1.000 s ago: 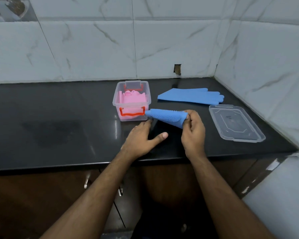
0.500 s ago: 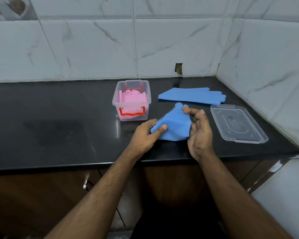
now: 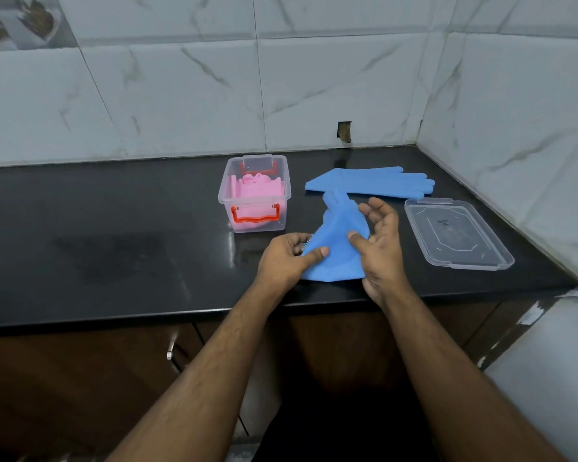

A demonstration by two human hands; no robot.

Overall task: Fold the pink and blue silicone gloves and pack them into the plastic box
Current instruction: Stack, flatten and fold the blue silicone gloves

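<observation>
the pink gloves sit folded inside the clear plastic box, so that half looks done. the blue pair is left: one blue glove is held just above the near edge of the counter, between box and lid, and reads as mid-fold; the second glove lies flat and unfolded further back, near the wall. after both go in, i judge the lid must still go on.

the left hand pinches the held glove's left edge, thumb on top and fingers curled under. the right hand presses its thumb onto the glove's face, the other fingers loosely spread behind it, so it holds with a light pinch rather than a fist.

the glove is soft matte silicone, bending in a broad tent-like crease, with a row of small bristles showing along its left edge and rounded fingertips poking up at the top. the box is thin, see-through, rectangular, with orange latch handles; the lid is flat, clear and ribbed. the counter is dark and glossy.
</observation>
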